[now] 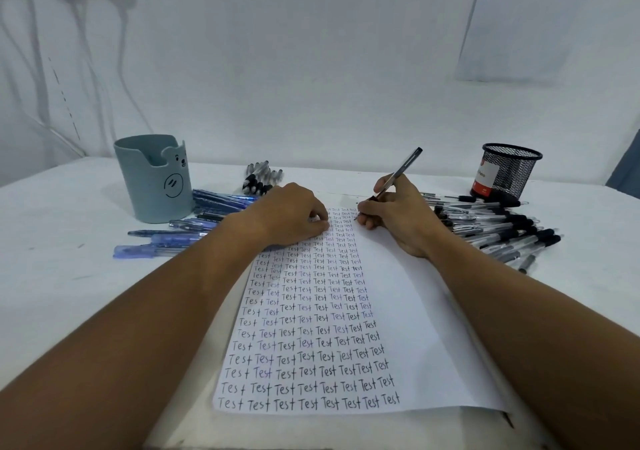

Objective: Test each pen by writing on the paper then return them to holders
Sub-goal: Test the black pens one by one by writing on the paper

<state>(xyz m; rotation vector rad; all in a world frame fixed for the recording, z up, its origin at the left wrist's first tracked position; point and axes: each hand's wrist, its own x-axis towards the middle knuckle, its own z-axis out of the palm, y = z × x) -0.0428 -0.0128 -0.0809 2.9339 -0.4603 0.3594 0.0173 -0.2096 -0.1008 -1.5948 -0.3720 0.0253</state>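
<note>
A: One view only, the head camera. The right hand (398, 221) grips a dark pen (398, 177) in a writing hold, its tip on or just at the paper (415, 311), near the top of the right-most written column. The left hand (294, 217) rests knuckles-up on the upper left of the sheet, fingers curled under; it appears to hold nothing, only to steady the paper.

B: Which step is that, then?

A: The testing step, by my reading. Rows of the word "Test" cover the left part of the sheet, and the right margin is blank. Neither holder shows a pen: the grey-blue bear cup (156, 179) stands far left on the bench (52, 214), the black mesh cup (509, 172) far right.

B: And the untested stock?

A: It cannot be told from tested. Blue pens (194, 228) lie just beside the bear cup, a small dark bundle (259, 179) sits beyond the left hand, and a large heap of black-capped pens (498, 228) lies near the mesh cup.

B: What does the next move call for?

A: Probably a finished word, a lifted tip, then a carry to one cup. Which cup suits this pen is not evident.
</note>
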